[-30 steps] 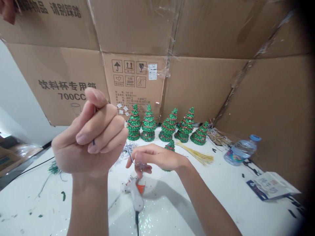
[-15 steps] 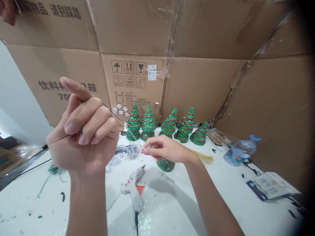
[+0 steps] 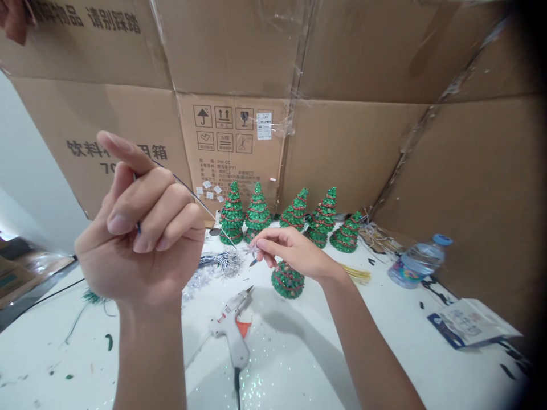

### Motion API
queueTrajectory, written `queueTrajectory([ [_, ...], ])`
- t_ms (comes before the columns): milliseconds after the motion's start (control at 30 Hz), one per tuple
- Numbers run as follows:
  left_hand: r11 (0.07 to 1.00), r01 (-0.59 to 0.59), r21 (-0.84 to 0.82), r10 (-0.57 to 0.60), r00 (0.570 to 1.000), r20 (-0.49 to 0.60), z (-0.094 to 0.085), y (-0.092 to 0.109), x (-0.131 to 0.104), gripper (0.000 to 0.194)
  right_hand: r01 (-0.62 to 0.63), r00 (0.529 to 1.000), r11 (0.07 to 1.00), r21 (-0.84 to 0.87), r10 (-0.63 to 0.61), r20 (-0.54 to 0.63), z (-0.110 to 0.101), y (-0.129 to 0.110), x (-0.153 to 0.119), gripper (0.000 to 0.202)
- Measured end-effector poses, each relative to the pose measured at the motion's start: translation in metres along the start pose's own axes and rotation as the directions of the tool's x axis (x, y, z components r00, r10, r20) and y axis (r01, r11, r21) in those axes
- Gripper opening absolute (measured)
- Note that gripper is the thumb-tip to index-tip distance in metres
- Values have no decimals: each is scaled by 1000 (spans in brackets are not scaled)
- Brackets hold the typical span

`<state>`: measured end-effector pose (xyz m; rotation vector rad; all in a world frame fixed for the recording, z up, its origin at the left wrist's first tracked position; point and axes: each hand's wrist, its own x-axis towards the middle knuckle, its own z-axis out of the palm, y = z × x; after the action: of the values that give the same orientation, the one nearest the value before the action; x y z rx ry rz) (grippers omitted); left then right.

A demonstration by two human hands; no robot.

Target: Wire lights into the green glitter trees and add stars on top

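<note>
My left hand [image 3: 147, 222], raised palm toward me on the left, is closed on a thin dark-blue and white cord [image 3: 194, 195]. From its curled fingers the cord slants down and right toward my right hand [image 3: 284, 250]. That hand pinches a small translucent piece [image 3: 253, 249]; its exact kind is too small to make out, and a short dark-blue tip shows beneath the fingers. I cannot tell whether cord and piece are joined. Just below my right hand stands a green beaded Christmas tree [image 3: 288, 280] with red trim. A white glue gun [image 3: 233, 327] with an orange trigger lies nearer me.
Several similar trees [image 3: 257, 213] line the back, before a cardboard wall [image 3: 342, 154]. A bundle of blue-white cords [image 3: 220, 260] lies left of centre, yellow strands [image 3: 356, 274] to the right. Farther right are a water bottle [image 3: 416, 262] and a white-blue packet [image 3: 472, 323].
My right hand has shifted slightly up and the translucent piece now shows at its fingertips. The cord's near-right end looks apart from those fingers. My left hand has drifted slightly left.
</note>
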<state>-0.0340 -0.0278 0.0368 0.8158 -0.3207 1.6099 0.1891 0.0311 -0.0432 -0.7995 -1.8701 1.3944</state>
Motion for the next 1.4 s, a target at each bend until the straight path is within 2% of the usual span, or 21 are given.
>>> queueTrajectory([
  [467, 999, 25, 22, -25, 1000, 3, 0, 0, -1, 64, -25, 999, 1000, 15, 26, -43, 1, -4, -1, 26],
  [733, 1000, 17, 22, -16, 999, -32, 1, -1, -4, 55, 8, 985, 1000, 24, -4, -172, -3, -8, -5, 19],
  [967, 999, 22, 31, -21, 999, -36, 0, -1, -4, 56, 93, 944, 987, 130, -46, -327, -21, -5, -5, 19],
  [1100, 999, 25, 25, -23, 998, -56, 0, -2, -5, 53, 122, 928, 978, 170, -52, -368, -32, -9, -12, 21],
  [1400, 998, 49, 41, -47, 998, -53, 0, -3, -5, 46, 146, 874, 987, 74, -93, -477, -51, -17, -29, 22],
])
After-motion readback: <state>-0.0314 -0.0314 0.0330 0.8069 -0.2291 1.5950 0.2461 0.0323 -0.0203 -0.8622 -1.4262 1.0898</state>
